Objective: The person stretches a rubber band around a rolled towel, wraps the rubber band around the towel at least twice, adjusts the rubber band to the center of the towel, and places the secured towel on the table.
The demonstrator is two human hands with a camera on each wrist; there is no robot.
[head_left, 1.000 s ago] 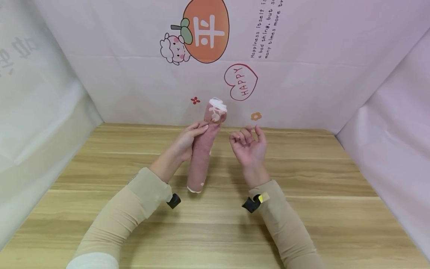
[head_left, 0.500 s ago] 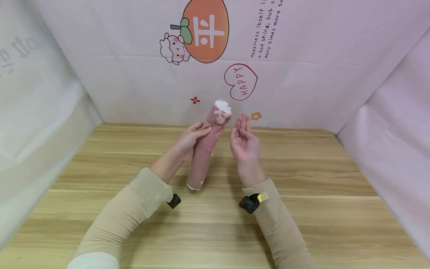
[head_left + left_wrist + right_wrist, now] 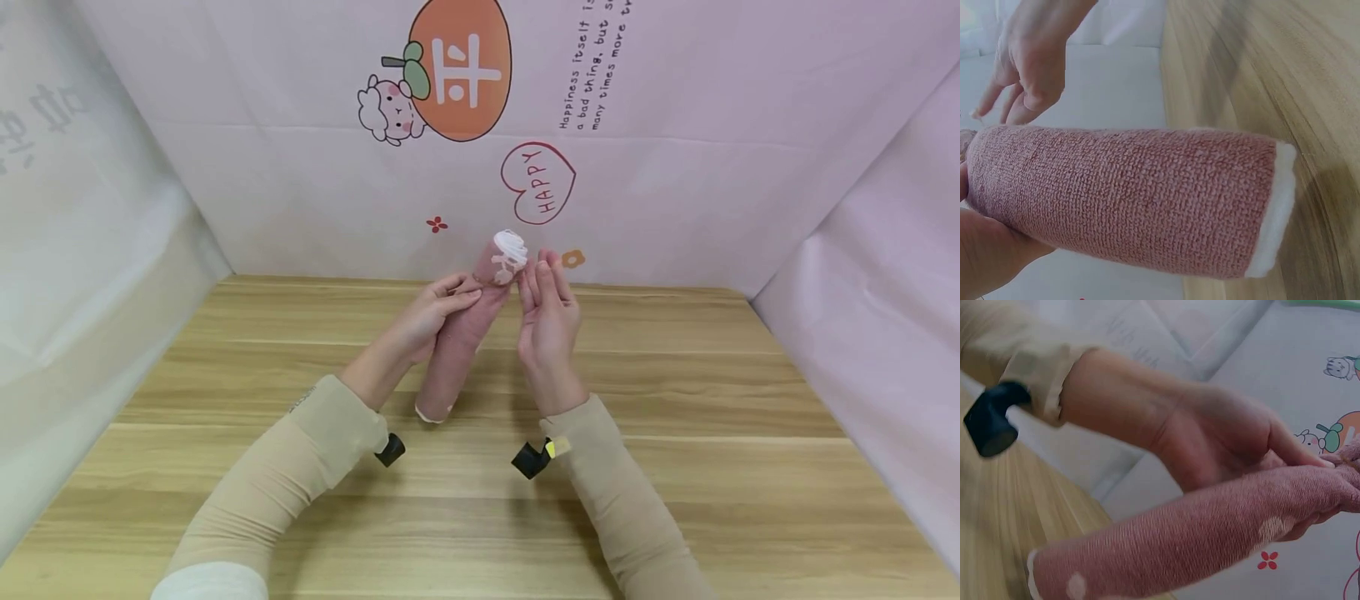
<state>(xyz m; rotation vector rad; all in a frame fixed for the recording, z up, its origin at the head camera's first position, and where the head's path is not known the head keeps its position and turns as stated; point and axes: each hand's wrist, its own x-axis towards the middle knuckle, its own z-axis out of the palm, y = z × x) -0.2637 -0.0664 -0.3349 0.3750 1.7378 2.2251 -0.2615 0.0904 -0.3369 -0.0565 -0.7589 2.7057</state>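
While the left grip [image 3: 427, 321] held a pink towel roll [image 3: 453, 358] over the wooden desk [image 3: 315, 508], the right grip [image 3: 550, 327] was raised just to the right of its top end. The left fingers were curled round the roll from its left side, thumb on the near face, holding it just below the narrowed neck, so that the white-topped head [image 3: 502, 257] stuck out above that grip and the long body slanted down beneath it. The roll leaned toward the person and to the left, its lower end, edged in white, between the two wrists. The right fingers pointed upward, only slightly bent, their tips close beside the head; whether they pinched anything there, I could not tell. Beige sleeves [image 3: 247, 483] covered both arms, and a black device [image 3: 392, 450] jutted out by each wrist. Behind the desk was a pale cloth [image 3: 675, 200], printed with a red heart [image 3: 557, 157] that read HAPPY.
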